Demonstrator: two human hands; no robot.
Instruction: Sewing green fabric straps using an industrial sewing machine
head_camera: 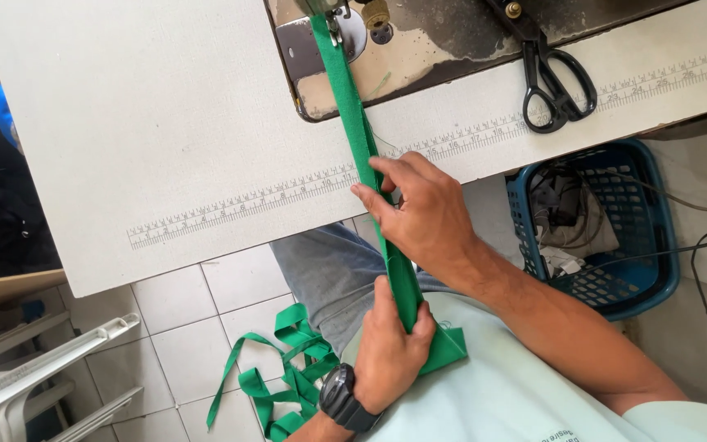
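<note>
The green strap (362, 139) runs long and straight, its long axis going from my lap up and slightly left across the table edge to the sewing machine (419, 49), where its far end sits under the needle foot. It is flat woven cloth, folded lengthwise, taut between my hands. My right hand (419, 213) lies on it at the table edge, fingers pressing and pinching the strap flat against the board. My left hand (390, 348), with a black watch (341, 399) on the wrist, is closed around the strap's near end close to my shirt, thumb over the top. More of the same green strap lies in loose loops on the floor (288, 376).

The table (141, 123) is a pale, matte board with a printed ruler along its front edge. Black scissors (554, 78) lie on it to the right. Below are white floor tiles (190, 327), a blue plastic basket (615, 237) and a white plastic chair (34, 376).
</note>
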